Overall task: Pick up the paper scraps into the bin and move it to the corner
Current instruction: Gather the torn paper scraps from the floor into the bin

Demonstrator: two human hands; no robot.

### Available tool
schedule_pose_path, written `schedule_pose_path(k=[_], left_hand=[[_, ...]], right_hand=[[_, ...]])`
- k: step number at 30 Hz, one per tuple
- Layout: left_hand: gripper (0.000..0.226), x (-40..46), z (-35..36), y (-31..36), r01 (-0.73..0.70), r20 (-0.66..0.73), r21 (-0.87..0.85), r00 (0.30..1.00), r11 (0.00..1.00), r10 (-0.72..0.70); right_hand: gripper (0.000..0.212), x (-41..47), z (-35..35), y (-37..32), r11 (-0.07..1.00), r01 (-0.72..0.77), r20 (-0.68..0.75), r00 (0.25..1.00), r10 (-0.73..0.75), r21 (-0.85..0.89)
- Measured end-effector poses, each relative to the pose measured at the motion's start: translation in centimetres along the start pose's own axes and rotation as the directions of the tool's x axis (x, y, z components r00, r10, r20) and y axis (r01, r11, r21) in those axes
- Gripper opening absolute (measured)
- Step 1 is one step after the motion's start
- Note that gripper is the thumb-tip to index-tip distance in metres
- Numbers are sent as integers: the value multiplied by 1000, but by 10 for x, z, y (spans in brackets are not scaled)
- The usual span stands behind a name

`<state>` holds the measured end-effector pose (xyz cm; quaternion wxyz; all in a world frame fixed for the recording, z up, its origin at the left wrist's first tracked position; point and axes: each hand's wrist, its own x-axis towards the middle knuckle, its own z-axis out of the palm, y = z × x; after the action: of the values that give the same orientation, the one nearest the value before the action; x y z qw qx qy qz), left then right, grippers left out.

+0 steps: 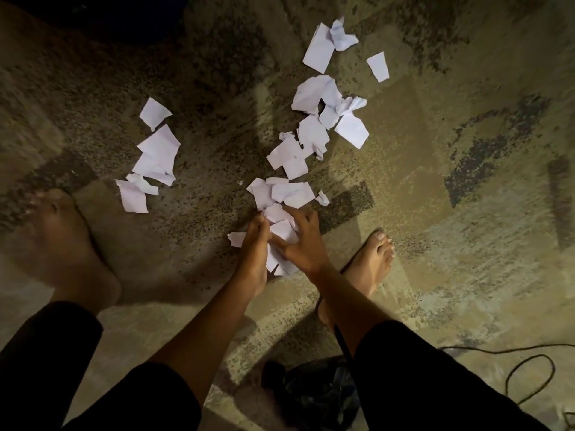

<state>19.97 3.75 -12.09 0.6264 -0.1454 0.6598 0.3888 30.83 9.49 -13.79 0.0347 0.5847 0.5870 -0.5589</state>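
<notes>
We stand on a big brown and tan carpet [420, 169] with dark patches. Our two bare feet press on it, the left foot [65, 244] well out to the left of our hands and the right foot [370, 265] just beside our right hand.

White paper scraps [314, 132] lie all over the carpet. The biggest bunch runs up and away from our hands. A smaller bunch of scraps [152, 160] lies up and to the left of our left hand, well apart from it.

Something dark and shiny [317, 396] sits low between our legs, below our hands. We cannot tell if it is the bin. A thin black cord [529, 365] loops on the carpet, far down to the right of our right hand.

Our left hand [253, 253] and right hand [303, 244] are close together, both curled around a small pile of torn pieces [281, 231] and touching them. One scrap [236, 238] pokes out just left of our left hand.
</notes>
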Motion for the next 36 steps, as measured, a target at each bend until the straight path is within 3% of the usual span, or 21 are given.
schedule_pose_path(k=[7, 10, 13, 19, 29, 33, 36], left_hand=[[57, -56, -12, 49, 70, 28, -79, 997, 994, -68], [65, -88, -19, 84, 72, 80, -80, 995, 994, -66], [76, -118, -26, 125, 13, 100, -136, 995, 991, 0], [56, -166, -49, 225, -193, 42, -292, 976, 937, 214], [56, -186, -88, 399, -528, -74, -339, 840, 778, 538], [63, -183, -94, 447, -580, -115, -280, 812, 765, 573], [72, -169, -104, 459, -569, -131, -335, 818, 751, 561]], right_hand=[[73, -29, -9, -56, 996, 87, -16, 996, -87, -11], [66, -39, -14, -95, 987, 160, -47, 986, -160, -9], [64, -45, -18, -143, 983, 182, -71, 981, -183, -12], [66, -41, -31, -267, 953, 303, -5, 953, -303, 0], [68, 16, -41, -476, 787, 617, -23, 787, -617, 0], [68, 43, -43, -519, 784, 621, -87, 780, -619, -16], [68, 59, -43, -534, 792, 609, -127, 783, -608, -38]])
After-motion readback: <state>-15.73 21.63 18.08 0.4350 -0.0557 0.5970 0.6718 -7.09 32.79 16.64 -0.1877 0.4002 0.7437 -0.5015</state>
